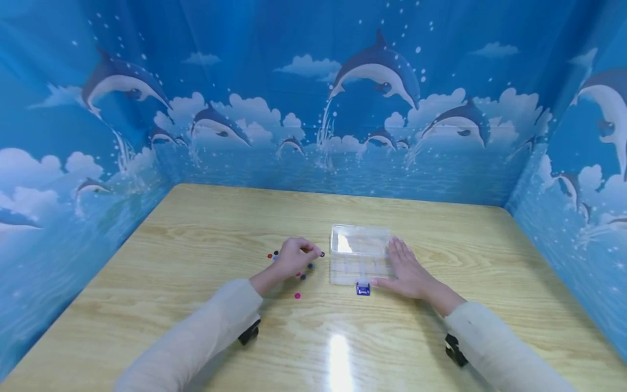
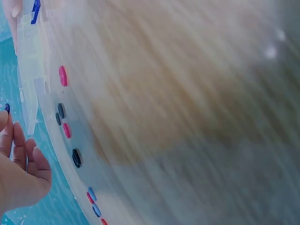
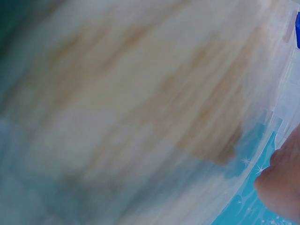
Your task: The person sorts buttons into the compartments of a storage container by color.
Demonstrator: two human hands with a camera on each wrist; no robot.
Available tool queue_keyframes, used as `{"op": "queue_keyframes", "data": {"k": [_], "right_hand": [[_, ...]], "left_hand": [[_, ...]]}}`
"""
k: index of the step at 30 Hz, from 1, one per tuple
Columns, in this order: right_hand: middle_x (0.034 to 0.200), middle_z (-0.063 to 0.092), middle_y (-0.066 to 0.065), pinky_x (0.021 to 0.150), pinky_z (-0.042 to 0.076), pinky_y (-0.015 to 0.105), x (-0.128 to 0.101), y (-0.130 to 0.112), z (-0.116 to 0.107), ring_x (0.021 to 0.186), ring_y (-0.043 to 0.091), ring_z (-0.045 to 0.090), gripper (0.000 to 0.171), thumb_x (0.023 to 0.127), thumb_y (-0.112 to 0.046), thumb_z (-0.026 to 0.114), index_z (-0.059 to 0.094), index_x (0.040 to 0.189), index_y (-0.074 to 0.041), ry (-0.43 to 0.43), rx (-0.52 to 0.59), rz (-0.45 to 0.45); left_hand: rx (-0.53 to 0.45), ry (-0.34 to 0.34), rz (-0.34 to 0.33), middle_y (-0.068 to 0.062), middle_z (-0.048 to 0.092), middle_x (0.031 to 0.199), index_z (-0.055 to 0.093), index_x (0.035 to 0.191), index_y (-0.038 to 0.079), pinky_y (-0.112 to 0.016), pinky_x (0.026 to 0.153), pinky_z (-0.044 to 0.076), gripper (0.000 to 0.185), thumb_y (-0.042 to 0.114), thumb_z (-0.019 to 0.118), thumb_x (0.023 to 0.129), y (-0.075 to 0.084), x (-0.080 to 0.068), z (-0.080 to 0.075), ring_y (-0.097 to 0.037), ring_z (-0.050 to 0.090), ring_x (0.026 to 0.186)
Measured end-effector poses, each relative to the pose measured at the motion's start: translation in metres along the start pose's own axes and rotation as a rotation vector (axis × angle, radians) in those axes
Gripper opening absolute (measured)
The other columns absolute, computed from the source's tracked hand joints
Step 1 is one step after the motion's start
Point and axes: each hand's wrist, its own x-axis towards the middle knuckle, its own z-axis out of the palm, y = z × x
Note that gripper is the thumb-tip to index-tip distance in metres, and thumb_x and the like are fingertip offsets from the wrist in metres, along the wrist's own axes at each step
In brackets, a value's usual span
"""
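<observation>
A clear plastic compartment box lies shut on the wooden table, its blue latch facing me. My right hand rests flat with straight fingers against the box's right side, thumb near the latch. My left hand is just left of the box, fingers curled, pinching a small dark button. Several small buttons lie loose around that hand: a pink one, dark ones, and red and blue ones. The left wrist view shows the pink button, dark buttons and the box edge.
The wooden table is walled on three sides by a blue dolphin-print backdrop. A light glare lies on the near tabletop. The right wrist view is blurred, showing only the table, part of the hand and the latch.
</observation>
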Motion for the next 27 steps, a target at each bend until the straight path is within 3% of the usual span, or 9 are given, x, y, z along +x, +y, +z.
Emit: {"op": "queue_keyframes", "data": {"k": [3,7,10,27], "right_hand": [[0.15,-0.001,0.032,0.113,0.007,0.055,0.0,0.0,0.0,0.14,0.046,0.002,0.103,0.084,-0.059,0.052,0.007,0.142,0.014,0.001,0.004,-0.002],[0.15,-0.001,0.031,0.113,0.007,0.055,0.0,-0.001,0.001,0.14,0.046,0.002,0.103,0.084,-0.059,0.052,0.006,0.142,0.013,-0.003,0.001,-0.003],[0.151,-0.001,0.031,0.114,0.007,0.054,0.0,-0.002,0.001,0.14,0.045,0.001,0.103,0.084,-0.06,0.051,0.006,0.142,0.013,-0.01,0.004,-0.002],[0.15,0.001,0.032,0.113,0.007,0.055,-0.002,-0.003,-0.002,0.139,0.046,0.003,0.102,0.085,-0.059,0.052,0.008,0.141,0.014,0.003,0.006,-0.006]], "left_hand": [[-0.005,-0.001,0.0,-0.01,0.064,0.092,0.07,0.089,0.004,-0.017,0.049,0.041,0.01,0.011,0.064,0.085,0.002,0.001,0.004,-0.007,0.047,0.055],[-0.004,-0.001,0.008,-0.009,0.064,0.091,0.069,0.087,0.003,-0.02,0.067,0.046,0.009,0.01,0.064,0.084,0.004,0.001,0.008,-0.013,0.053,0.08],[-0.003,-0.007,0.006,-0.008,0.064,0.092,0.069,0.088,0.004,-0.024,0.07,0.047,0.01,0.012,0.064,0.085,0.007,0.001,0.01,-0.017,0.054,0.085],[0.057,-0.007,0.06,-0.007,0.065,0.086,0.07,0.085,0.005,-0.017,0.056,0.038,0.009,0.013,0.065,0.084,0.013,0.012,0.026,-0.011,0.046,0.068]]}}
